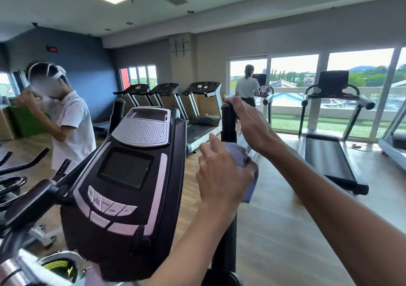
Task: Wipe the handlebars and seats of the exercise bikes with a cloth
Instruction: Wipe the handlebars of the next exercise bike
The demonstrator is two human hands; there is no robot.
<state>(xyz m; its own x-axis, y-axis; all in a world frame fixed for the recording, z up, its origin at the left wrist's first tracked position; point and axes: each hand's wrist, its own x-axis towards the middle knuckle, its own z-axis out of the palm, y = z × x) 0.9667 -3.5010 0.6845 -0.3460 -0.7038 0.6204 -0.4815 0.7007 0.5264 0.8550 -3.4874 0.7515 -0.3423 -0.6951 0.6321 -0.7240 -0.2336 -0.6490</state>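
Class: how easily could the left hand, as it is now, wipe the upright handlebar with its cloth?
Probably yes: the left hand holds the cloth right at the handlebar, with nothing between them. The right hand grips the bar's top, covering that part.

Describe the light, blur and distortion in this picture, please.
Head view: daylight from the windows burns the sky white; wide-angle lens bends the console and ceiling lines; left hand with cloth looks slightly smeared; one face is blurred.
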